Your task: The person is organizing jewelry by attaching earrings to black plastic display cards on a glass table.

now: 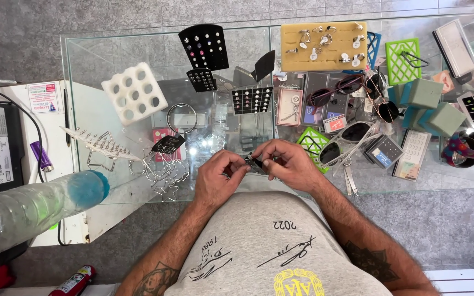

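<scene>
Both hands meet over the near edge of the glass worktop, just in front of the person's grey shirt. The left hand and the right hand each pinch one end of a small dark card, fingers closed on it from either side; it is held just above the glass rather than lying on it. What the card carries is too small to tell, though it looks like the other earring cards standing further back.

Judging by how things lie, the work on this piece is in the middle: the card is off the display and in hand, and not yet set back among the rest. Much of the display already stands in place: a black stud card and a smaller one toward the far edge, a yellow foam ring holder at the far side, green lattice stands and green foam blocks toward the right edge, with sunglasses lying loose among them. Near the left edge sit a white block with round holes and wire star shapes, and a clear plastic bottle lies beyond the worktop's left corner.
</scene>
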